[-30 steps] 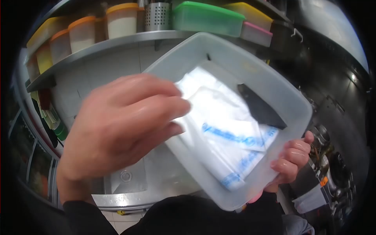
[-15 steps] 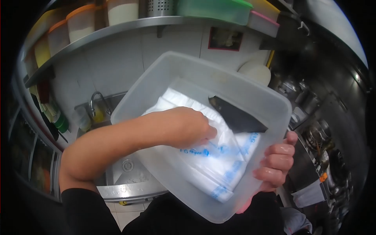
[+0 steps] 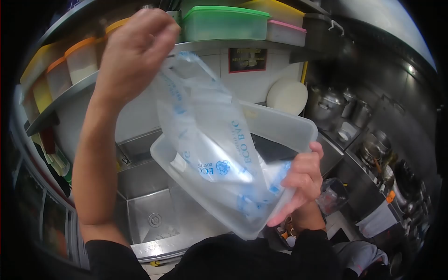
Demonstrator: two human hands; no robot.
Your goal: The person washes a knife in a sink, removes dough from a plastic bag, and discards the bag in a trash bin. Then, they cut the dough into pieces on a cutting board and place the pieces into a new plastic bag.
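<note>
My left hand [image 3: 140, 49] is raised at the upper left, its fingers closed on the top end of a translucent plastic bag [image 3: 207, 123] with blue ECO BAG print. The bag hangs stretched down into a clear plastic tub [image 3: 284, 122], where more of the white bags [image 3: 249, 203] lie. At the tub's right side, my right hand [image 3: 303, 177] grips the wall, fingers outside and thumb low near the corner. Something flat and black [image 3: 273, 148] lies inside the tub, partly behind the bag. The tub is tilted and held above the sink.
Below is a steel sink [image 3: 154, 198] with a drain. A shelf above carries a green-lidded container [image 3: 226, 23] and several orange-lidded ones [image 3: 81, 56]. Pots [image 3: 330, 103] and pans stand on the right. Another person's grey-clothed leg [image 3: 364, 259] shows at the lower right.
My left hand has risen from inside the tub to the upper left, pulling a bag up with it. The tub has dropped slightly in view, still held by my right hand.
</note>
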